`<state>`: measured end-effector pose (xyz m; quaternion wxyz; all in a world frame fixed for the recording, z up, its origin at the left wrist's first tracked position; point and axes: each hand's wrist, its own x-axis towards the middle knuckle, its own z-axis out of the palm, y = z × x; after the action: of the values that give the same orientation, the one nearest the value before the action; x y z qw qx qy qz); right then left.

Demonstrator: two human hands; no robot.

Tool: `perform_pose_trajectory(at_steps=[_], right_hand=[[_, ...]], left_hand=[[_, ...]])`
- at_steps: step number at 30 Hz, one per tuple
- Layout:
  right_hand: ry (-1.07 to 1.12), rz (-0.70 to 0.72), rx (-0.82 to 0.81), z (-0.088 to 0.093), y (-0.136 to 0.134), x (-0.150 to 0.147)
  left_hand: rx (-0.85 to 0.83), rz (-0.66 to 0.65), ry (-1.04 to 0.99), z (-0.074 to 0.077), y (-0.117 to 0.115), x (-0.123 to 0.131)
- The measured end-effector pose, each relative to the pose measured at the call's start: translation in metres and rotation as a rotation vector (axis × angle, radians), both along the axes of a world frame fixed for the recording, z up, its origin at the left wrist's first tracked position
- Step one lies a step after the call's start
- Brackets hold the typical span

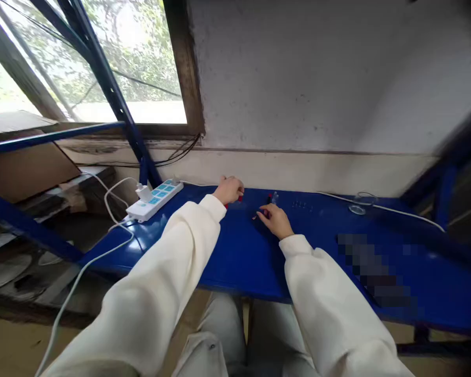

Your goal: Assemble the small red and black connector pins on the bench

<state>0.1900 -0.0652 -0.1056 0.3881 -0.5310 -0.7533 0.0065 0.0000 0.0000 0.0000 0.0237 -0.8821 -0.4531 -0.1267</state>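
1. The person's left hand (228, 190) is curled over the far side of the blue table (243, 256), near the wall; a red thing (240, 198) shows at its fingers, though from here I can't tell whether it is gripped.
2. The right hand (275, 220) is bent low over the tabletop, fingers drawn together by a small dark piece (266, 212); whether they pinch it, I can't make out.
3. Just beyond the right hand I see a red-and-black item (269, 198) beside a small clear piece (275, 198).
4. Farther right lie some tiny bits (298, 204), then a clear ring-shaped item (357, 210) near a pale cable.
5. Over to the left sits a white power strip (155, 201), a plug standing in it.
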Motion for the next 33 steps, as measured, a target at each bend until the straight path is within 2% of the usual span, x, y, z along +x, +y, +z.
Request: perform_pose_trajectory(at_steps=[8,16,33], right_hand=[[-0.010,0.005,-0.012,0.004,-0.003,-0.002],[-0.003,-0.004,-0.037,0.009,-0.007,-0.002],[0.019,0.005,-0.021,0.009,-0.006,-0.003]], left_hand=[[-0.001,0.001,0.114,-0.019,-0.002,-0.013],[-0.011,0.017,0.122,-0.020,-0.002,-0.017],[-0.083,0.026,0.106,-0.026,0.002,-0.023]])
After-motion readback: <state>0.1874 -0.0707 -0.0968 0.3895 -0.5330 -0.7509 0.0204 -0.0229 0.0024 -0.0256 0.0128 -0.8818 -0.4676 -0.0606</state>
